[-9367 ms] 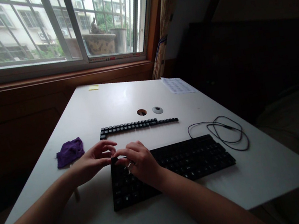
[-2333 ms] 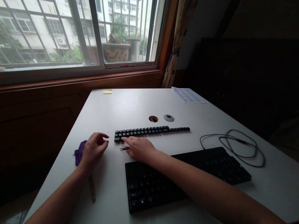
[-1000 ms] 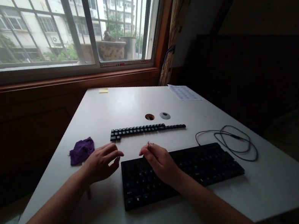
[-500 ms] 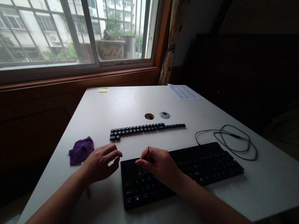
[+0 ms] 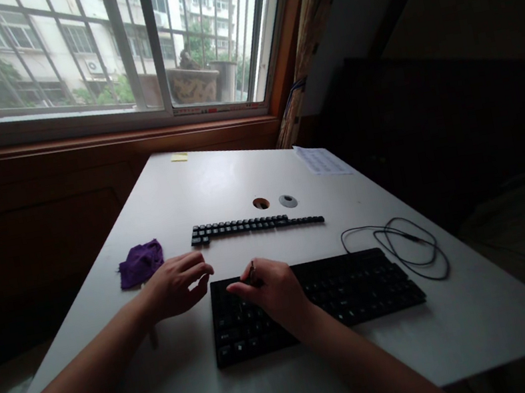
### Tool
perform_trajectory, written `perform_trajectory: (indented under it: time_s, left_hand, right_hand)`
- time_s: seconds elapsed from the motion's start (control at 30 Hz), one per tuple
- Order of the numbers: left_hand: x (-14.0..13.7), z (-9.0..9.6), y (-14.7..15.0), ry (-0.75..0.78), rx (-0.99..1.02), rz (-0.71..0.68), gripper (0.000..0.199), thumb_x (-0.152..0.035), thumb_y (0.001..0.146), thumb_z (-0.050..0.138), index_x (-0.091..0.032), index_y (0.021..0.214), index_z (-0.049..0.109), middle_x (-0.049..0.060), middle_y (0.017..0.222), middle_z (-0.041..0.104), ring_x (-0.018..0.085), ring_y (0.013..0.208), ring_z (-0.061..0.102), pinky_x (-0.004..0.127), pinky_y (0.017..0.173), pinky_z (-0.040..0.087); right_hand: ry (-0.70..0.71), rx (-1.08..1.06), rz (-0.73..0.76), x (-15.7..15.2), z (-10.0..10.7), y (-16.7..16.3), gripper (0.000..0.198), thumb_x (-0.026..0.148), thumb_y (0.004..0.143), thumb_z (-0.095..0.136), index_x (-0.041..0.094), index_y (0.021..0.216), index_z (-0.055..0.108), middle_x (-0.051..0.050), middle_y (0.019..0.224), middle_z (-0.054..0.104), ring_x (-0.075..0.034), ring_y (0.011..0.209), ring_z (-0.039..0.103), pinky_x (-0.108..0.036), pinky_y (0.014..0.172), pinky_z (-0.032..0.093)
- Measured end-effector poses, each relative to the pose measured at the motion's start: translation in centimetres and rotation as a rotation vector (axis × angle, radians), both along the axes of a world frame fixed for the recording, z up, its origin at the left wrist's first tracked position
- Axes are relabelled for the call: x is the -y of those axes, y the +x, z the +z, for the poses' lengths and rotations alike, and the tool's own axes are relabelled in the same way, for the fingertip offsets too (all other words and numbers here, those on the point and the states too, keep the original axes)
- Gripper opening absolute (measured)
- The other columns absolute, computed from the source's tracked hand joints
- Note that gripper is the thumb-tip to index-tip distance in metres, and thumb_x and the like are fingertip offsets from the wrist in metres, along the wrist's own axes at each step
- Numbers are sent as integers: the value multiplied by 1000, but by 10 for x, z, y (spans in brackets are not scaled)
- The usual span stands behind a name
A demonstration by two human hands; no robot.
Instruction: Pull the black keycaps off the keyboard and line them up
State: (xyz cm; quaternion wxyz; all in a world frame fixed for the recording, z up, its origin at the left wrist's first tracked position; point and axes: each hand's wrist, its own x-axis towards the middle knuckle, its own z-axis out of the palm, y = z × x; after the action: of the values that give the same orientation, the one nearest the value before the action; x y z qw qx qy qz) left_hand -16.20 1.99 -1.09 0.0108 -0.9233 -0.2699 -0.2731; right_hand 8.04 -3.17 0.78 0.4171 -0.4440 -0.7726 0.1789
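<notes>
A black keyboard [image 5: 359, 281] lies on the white table, with bare patches near its upper left where keys are off. Over that part is my right hand [image 5: 271, 290], its fingers closed round a small dark brownish object [image 5: 254, 274] whose kind I cannot make out. My left hand [image 5: 177, 286] hovers at the keyboard's left edge, holding nothing, fingers curved and thumb apart. Beyond the keyboard, loose black keycaps [image 5: 242, 226] stand in rows. Beneath my left wrist a thin stick-like thing [image 5: 153, 337] shows in part.
A crumpled purple cloth [image 5: 141, 264] lies beyond my left hand. The keyboard's coiled cable [image 5: 417, 240] spreads at the right. Farther back are a round table hole [image 5: 261, 203], a grey cap [image 5: 288, 201], a printed sheet [image 5: 322, 160] and a yellow sticky note [image 5: 179, 157].
My right hand has moved slightly left over the keyboard, its thumb reaching farther left. My left hand stays almost still. The whole view has shifted a little.
</notes>
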Motion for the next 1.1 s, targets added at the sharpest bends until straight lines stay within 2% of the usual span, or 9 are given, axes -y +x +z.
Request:
perform_trajectory:
  time_s: [0.17, 0.4, 0.53, 0.77, 0.93, 1.1]
  left_hand:
    - [0, -1, 0, -6, 9, -10, 18, -11, 87, 50, -21, 98, 60, 3, 83, 57, 14, 66, 51, 27, 60, 41]
    - [0, -2, -1, 1, 34, -20, 19, -10, 86, 50, -21, 97, 61, 2, 82, 57, 14, 67, 51, 26, 59, 41]
    - [1, -1, -1, -21, 33, -33, 19, -10, 86, 51, -20, 98, 61, 3, 83, 57, 14, 67, 51, 27, 60, 41]
    - [4, 0, -1, -45, -5, -65, 17, -12, 85, 52, -21, 96, 62, 3, 83, 56, 15, 68, 51, 28, 61, 42]
    - [6, 0, -2, -65, -47, -78, 17, -14, 85, 52, -22, 97, 63, 1, 80, 57, 14, 62, 52, 28, 56, 40]
    - [6, 1, 0, -83, -97, -145, 20, -15, 85, 52, -24, 99, 64, -1, 76, 57, 13, 60, 52, 27, 54, 38]
  right_hand:
    - [-8, 50, 30, -1, 0, 0, 42, 57, 83, 66, 19, 68, 57, 4, 58, 53, -10, 52, 46, -23, 52, 35]
    - [11, 71, 5, -3, 1, 7, 32, 38, 89, 63, 20, 65, 53, 2, 62, 54, -11, 56, 49, -24, 58, 37]
    - [-16, 98, 7, -3, 1, 8, 35, 32, 94, 53, 20, 61, 48, 2, 62, 52, -11, 57, 49, -25, 62, 37]
    - [-31, 110, 21, -4, -1, 8, 41, 31, 96, 46, 21, 58, 35, 3, 58, 42, -10, 55, 43, -25, 60, 32]
    - [-58, 41, 18, -8, -6, 8, 42, 31, 97, 43, 21, 58, 30, 4, 55, 37, -10, 52, 39, -26, 58, 29]
    - [-133, -50, -45, -14, -12, 12, 46, 35, 98, 42, 21, 57, 28, 6, 51, 29, -9, 48, 34, -27, 55, 25]
